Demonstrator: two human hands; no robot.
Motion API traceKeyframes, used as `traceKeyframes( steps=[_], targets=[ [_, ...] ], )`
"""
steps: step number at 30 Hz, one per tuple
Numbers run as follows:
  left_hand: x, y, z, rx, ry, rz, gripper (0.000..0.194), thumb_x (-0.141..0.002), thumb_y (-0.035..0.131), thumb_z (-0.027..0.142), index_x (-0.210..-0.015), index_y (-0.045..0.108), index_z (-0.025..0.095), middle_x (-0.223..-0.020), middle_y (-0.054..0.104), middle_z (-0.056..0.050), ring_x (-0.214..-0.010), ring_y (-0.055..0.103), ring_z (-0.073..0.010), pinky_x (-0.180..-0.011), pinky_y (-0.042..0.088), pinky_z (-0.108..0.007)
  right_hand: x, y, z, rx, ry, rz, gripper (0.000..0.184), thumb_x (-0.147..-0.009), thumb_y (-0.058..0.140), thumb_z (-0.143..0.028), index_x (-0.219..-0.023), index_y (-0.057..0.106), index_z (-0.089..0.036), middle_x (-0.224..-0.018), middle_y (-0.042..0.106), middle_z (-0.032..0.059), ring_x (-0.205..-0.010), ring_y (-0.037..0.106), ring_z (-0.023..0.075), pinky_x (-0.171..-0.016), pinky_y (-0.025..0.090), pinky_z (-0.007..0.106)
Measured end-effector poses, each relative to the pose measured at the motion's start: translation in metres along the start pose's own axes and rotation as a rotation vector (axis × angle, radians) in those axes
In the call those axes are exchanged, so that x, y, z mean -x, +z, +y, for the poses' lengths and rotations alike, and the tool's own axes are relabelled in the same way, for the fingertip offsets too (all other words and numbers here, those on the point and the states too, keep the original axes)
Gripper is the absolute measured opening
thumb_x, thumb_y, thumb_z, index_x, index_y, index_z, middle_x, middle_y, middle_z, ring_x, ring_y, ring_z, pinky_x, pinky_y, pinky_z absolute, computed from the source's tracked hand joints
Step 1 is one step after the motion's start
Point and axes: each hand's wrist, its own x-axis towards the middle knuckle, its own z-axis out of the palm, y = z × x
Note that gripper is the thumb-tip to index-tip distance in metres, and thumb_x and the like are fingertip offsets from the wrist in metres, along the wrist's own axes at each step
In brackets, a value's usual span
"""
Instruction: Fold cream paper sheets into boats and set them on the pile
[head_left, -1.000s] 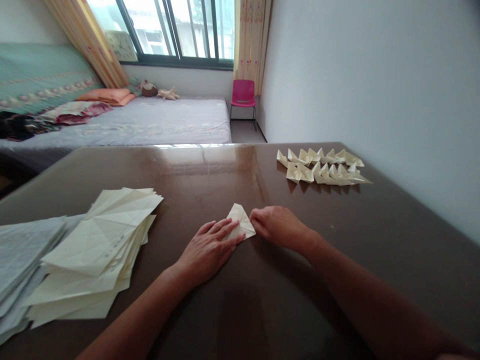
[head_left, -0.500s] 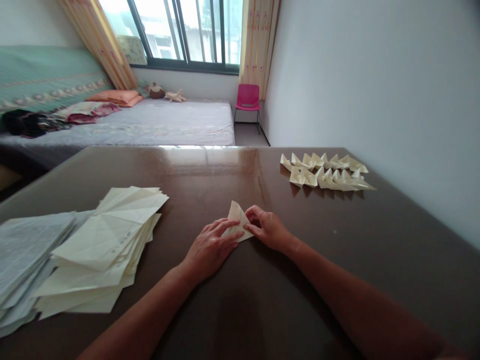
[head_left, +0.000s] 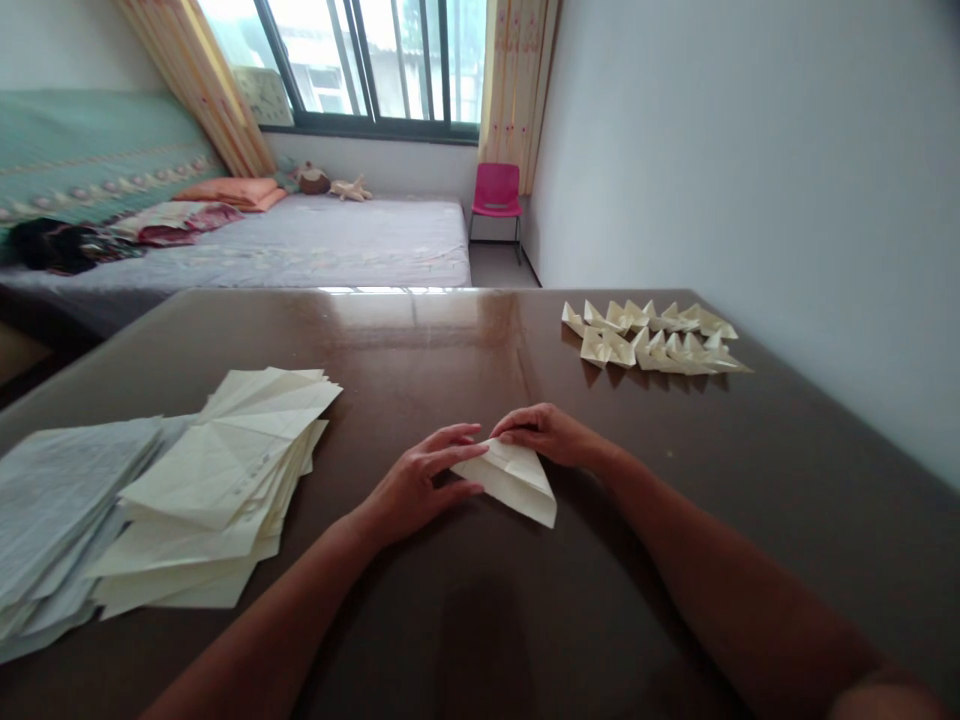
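Observation:
A cream piece of folded paper (head_left: 521, 478) lies in front of me on the dark table, a long crease running across it and one pointed end toward the lower right. My left hand (head_left: 424, 475) has its thumb and index finger about the paper's left corner, with the other fingers stretched out above. At the upper edge, my right hand (head_left: 546, 432) grips the sheet between thumb and curled fingers. Part of the paper is hidden beneath the fingertips.
To the left lie a stack of creased cream sheets (head_left: 217, 480) and a pile of printed paper (head_left: 67, 500). Two rows of folded paper pieces (head_left: 652, 345) stand at the right back of the glossy table (head_left: 420, 350). Behind it are a bed (head_left: 375, 240) and a pink chair (head_left: 496, 190).
The folded paper has turned, so its point now faces lower right instead of up. My left fingers have spread more, and my right hand has shifted slightly right to the upper edge.

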Motion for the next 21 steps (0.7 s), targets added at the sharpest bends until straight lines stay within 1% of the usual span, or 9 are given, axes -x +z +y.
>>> traceKeyframes(
  steps=[1,3,7,9,11,14,16,18,21],
  targets=[
    [0.0,0.001,0.001,0.044,-0.008,-0.056,0.046,-0.081,0.066,0.038,-0.125,0.059,0.029,-0.136,0.051,-0.006,-0.118,0.054,-0.0209,-0.1,0.046,-0.035,0.0,-0.001,0.0,-0.014,0.003,0.001,0.03,-0.084,0.057,-0.041,-0.097,0.067,-0.015,-0.084,0.067,0.0025,-0.075,0.058,0.0135,-0.066,0.045,0.024],
    [0.0,0.005,0.005,0.089,-0.029,-0.106,0.05,-0.078,0.069,0.038,-0.126,0.058,0.03,-0.135,0.052,-0.006,-0.116,0.055,-0.0212,-0.1,0.046,-0.034,-0.003,0.002,-0.001,-0.056,-0.004,0.028,0.029,-0.081,0.062,-0.041,-0.093,0.065,-0.015,-0.079,0.065,0.0008,-0.071,0.056,0.012,-0.063,0.044,0.022],
    [0.0,0.011,0.009,0.089,-0.11,-0.105,0.04,-0.081,0.065,0.031,-0.121,0.062,0.029,-0.117,0.063,-0.003,-0.1,0.062,-0.0167,-0.09,0.05,-0.027,-0.011,0.015,0.002,-0.041,-0.018,0.256,0.025,-0.075,0.068,-0.039,-0.081,0.061,-0.015,-0.074,0.063,-0.0005,-0.065,0.054,0.0104,-0.06,0.044,0.022],
    [-0.001,0.012,0.007,0.062,-0.175,-0.071,0.039,-0.081,0.064,0.031,-0.12,0.063,0.028,-0.11,0.065,-0.002,-0.093,0.064,-0.0154,-0.087,0.05,-0.025,-0.013,0.02,0.003,0.002,-0.04,0.338,0.021,-0.079,0.065,-0.037,-0.082,0.062,-0.016,-0.085,0.066,0.0022,-0.066,0.055,0.0098,-0.062,0.045,0.023],
    [-0.002,0.011,0.005,0.029,-0.233,-0.029,0.044,-0.079,0.066,0.032,-0.122,0.062,0.026,-0.108,0.066,-0.002,-0.091,0.064,-0.0163,-0.086,0.05,-0.027,-0.012,0.02,0.003,0.04,-0.084,0.321,0.018,-0.083,0.059,-0.034,-0.087,0.064,-0.016,-0.108,0.064,0.0067,-0.072,0.058,0.0097,-0.068,0.048,0.025],
    [-0.003,0.007,0.003,0.005,-0.273,0.006,0.057,-0.073,0.071,0.035,-0.127,0.057,0.024,-0.109,0.066,-0.003,-0.092,0.064,-0.0187,-0.087,0.05,-0.029,-0.006,0.014,0.001,0.101,-0.135,0.222,0.022,-0.084,0.06,-0.033,-0.099,0.065,-0.018,-0.135,0.049,0.0114,-0.09,0.062,0.0134,-0.078,0.051,0.029],
    [-0.004,0.006,0.002,0.004,-0.287,0.028,0.06,-0.073,0.071,0.035,-0.13,0.055,0.023,-0.111,0.065,-0.004,-0.094,0.063,-0.0196,-0.088,0.05,-0.03,-0.002,0.01,0.001,0.159,-0.165,0.151,0.036,-0.077,0.068,-0.036,-0.109,0.062,-0.019,-0.142,0.041,0.013,-0.11,0.057,0.0198,-0.087,0.05,0.034],
    [-0.004,0.006,0.001,0.001,-0.303,0.048,0.059,-0.075,0.068,0.033,-0.131,0.054,0.022,-0.113,0.064,-0.005,-0.096,0.063,-0.0201,-0.089,0.049,-0.031,0.0,0.009,0.002,0.232,-0.201,0.101,0.054,-0.069,0.076,-0.037,-0.117,0.058,-0.02,-0.145,0.037,0.014,-0.127,0.044,0.0247,-0.098,0.043,0.04],
    [-0.004,0.008,0.0,-0.015,-0.331,0.056,0.057,-0.077,0.066,0.035,-0.131,0.054,0.021,-0.114,0.064,-0.006,-0.097,0.063,-0.0211,-0.089,0.049,-0.032,0.002,0.011,0.005,0.315,-0.233,0.069,0.067,-0.067,0.078,-0.035,-0.127,0.053,-0.019,-0.147,0.035,0.0153,-0.135,0.035,0.0254,-0.108,0.034,0.043]
  ],
)
